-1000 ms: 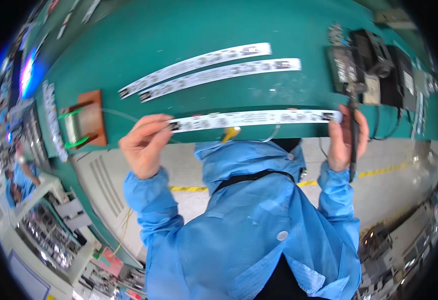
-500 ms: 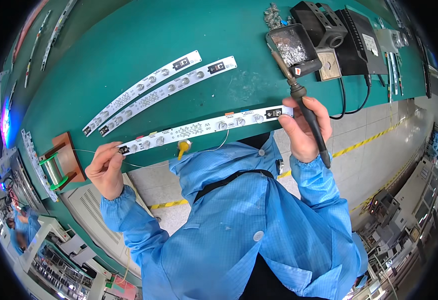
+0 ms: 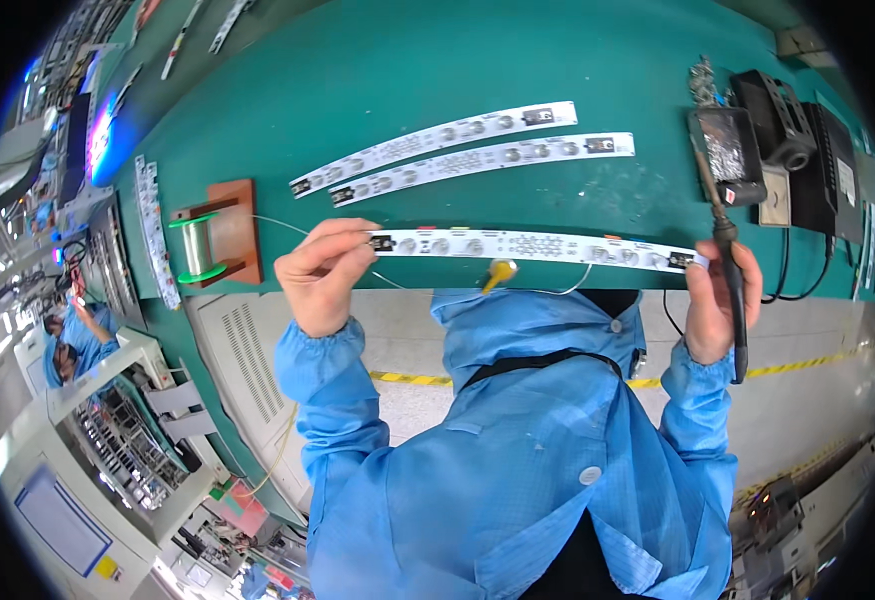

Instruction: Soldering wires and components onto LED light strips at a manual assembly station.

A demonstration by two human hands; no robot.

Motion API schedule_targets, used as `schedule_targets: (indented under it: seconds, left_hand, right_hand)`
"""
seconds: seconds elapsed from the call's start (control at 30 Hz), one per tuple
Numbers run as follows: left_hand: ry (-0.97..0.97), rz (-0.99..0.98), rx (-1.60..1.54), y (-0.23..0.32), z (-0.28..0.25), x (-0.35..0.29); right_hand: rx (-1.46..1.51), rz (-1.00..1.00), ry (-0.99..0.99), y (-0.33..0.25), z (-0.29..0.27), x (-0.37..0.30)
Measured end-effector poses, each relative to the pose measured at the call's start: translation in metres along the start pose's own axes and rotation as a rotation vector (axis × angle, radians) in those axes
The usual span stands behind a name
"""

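A long white LED circuit board strip [image 3: 538, 246] with round clear lenses and black end connectors lies level near the table's front edge. The fingers of my left hand [image 3: 326, 275] pinch its left end. My right hand [image 3: 715, 305] grips the right end and also holds a soldering iron [image 3: 727, 260], its dark handle pointing down past my wrist and its tip up. Thin solder wire [image 3: 278, 222] runs from a spool [image 3: 198, 248] to my left hand, and a loose length loops below the strip. A yellow key-like piece [image 3: 501, 273] shows at the strip's lower edge.
Two similar strips [image 3: 438, 135] [image 3: 488, 165] lie farther back on the green table [image 3: 408, 60]. At right stand a black tray of solder scraps [image 3: 728, 150], an iron holder [image 3: 773, 115] and a black box with cables [image 3: 828, 170]. Another person [image 3: 83, 335] is at far left.
The view has turned, so the table things appear farther right and the held strip looks more level. Both hands keep their hold, and the soldering iron stays in my right hand.
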State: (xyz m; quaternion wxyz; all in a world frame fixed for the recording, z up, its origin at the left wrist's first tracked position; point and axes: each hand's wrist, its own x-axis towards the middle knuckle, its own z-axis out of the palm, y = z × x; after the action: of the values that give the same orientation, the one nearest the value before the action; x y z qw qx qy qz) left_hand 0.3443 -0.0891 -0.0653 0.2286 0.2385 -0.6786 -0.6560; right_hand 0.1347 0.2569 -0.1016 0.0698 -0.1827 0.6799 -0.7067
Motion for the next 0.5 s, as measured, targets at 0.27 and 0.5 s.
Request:
schedule_targets:
  seconds: [0.27,0.5]
  left_hand:
    - [0.031,0.002,0.095,-0.004,-0.01,-0.002]
    - [0.021,-0.022,-0.02,-0.018,-0.029,0.001]
  right_hand:
    - [0.01,-0.092,-0.048,-0.004,0.011,-0.005]
    - [0.022,-0.24,-0.166,-0.014,0.021,0.007]
